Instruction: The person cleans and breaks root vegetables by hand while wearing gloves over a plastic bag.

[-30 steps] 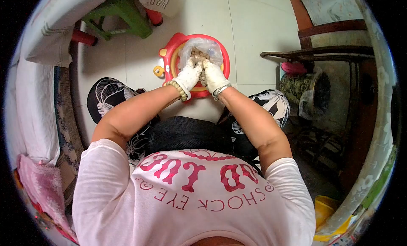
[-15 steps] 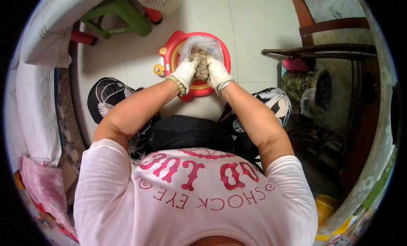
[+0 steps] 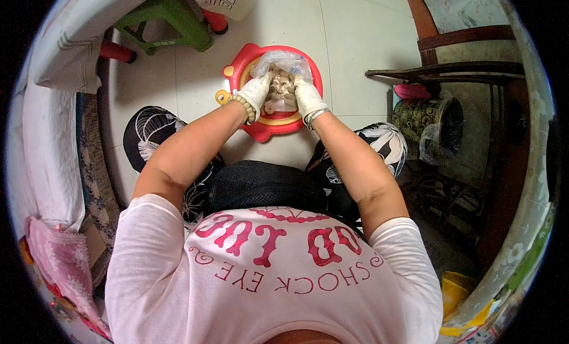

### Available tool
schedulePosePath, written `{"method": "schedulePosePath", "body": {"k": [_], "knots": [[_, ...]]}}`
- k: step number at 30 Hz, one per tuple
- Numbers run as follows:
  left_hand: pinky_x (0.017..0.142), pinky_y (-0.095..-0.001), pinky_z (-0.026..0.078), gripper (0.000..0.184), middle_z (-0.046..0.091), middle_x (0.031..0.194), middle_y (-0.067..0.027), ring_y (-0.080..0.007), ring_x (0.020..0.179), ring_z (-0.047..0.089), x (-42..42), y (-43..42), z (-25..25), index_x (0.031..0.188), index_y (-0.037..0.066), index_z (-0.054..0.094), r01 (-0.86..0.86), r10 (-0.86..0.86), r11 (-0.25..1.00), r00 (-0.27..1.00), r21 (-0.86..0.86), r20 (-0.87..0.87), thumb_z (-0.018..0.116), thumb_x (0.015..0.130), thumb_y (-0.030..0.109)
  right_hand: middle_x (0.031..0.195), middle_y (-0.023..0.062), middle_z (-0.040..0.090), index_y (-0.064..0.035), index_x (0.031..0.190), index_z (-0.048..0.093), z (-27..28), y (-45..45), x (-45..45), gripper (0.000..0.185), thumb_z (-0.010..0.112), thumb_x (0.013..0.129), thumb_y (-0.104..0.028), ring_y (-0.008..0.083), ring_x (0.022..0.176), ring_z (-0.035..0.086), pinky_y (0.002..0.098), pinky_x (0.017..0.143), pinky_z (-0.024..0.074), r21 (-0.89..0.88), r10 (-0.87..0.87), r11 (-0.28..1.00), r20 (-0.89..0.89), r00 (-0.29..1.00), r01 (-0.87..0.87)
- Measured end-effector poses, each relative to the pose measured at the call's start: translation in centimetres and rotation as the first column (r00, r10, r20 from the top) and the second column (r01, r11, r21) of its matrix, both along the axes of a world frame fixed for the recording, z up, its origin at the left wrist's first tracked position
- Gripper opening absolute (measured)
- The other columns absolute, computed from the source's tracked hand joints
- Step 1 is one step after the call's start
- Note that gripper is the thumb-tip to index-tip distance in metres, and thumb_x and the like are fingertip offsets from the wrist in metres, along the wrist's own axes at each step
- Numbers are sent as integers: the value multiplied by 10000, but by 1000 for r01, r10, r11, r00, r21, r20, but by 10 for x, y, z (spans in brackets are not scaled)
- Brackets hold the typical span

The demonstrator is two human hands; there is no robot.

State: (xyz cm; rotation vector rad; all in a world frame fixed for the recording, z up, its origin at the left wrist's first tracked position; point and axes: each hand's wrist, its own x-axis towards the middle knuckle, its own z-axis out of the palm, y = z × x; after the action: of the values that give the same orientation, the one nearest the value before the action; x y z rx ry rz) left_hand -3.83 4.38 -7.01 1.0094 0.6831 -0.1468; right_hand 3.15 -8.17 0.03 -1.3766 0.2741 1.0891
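Both my hands wear white gloves. My left hand (image 3: 256, 90) is at the left side of a clear plastic bag (image 3: 287, 59), its fingers curled in at the contents. Opposite it, my right hand (image 3: 308, 97) is at the bag's right side, fingers also curled inward. Whether they grip plastic or contents is hidden. Between them lie beige and greyish lumpy pieces (image 3: 282, 98), some with paler surfaces; their kind is unclear. Beneath the bag is a round red plastic piece (image 3: 318, 77) with ear-like bumps and an orange inner ring; I cannot tell if it is a stool or basin.
A green stool (image 3: 172, 21) stands at the back left beside a table with red feet (image 3: 214, 21). At the right are a dark wooden frame (image 3: 450, 68) and a patterned round container (image 3: 415, 116). My knees (image 3: 151, 133) flank the red piece on the pale tiled floor (image 3: 355, 59).
My hands have moved slightly apart, the right one a little to the right. More of the pieces show between them, with paler surfaces exposed, and clear plastic shows below.
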Motion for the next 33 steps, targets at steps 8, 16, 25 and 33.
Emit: {"method": "schedulePosePath", "body": {"k": [8, 16, 25, 33], "knots": [[893, -298, 430, 266, 615, 1041, -161, -218, 1007, 569, -2, -2, 43, 1082, 25, 596, 243, -184, 744, 970, 622, -159, 473, 883, 152, 1094, 176, 579, 17, 1145, 506, -54, -5, 9, 429, 342, 948, -327, 255, 985, 586, 358, 834, 476, 31, 136, 987, 343, 930, -156], [882, -284, 431, 284, 620, 1076, -77, -160, 988, 565, 11, 10, -6, 1102, 7, 588, -18, -78, 764, 990, 644, 120, 535, 852, 131, 1073, 261, 568, 27, 1106, 529, -3, -7, -9, 443, 413, 865, -326, 399, 1028, 531, 426, 914, 393, -407, 480, 870, 562, 674, -281], [869, -283, 443, 295, 603, 1080, -82, -157, 971, 565, 17, 15, 24, 1127, -2, 559, -9, -6, 904, 999, 427, 34, 500, 892, 168, 1053, 225, 577, -34, 970, 626, -165, -7, -60, 326, 395, 853, -232, 361, 989, 570, 450, 858, 448, -747, 912, 196, 376, -161, -636], [880, -289, 449, 286, 596, 1092, -69, -157, 984, 561, 15, 18, 51, 1136, 22, 559, -37, 22, 923, 999, 382, 46, 472, 911, 177, 1322, 222, 362, -59, 1307, 327, -168, -1, -54, 521, 452, 811, -155, 358, 1145, 470, 416, 937, 406, -882, 883, 420, 342, 322, -214]]}}
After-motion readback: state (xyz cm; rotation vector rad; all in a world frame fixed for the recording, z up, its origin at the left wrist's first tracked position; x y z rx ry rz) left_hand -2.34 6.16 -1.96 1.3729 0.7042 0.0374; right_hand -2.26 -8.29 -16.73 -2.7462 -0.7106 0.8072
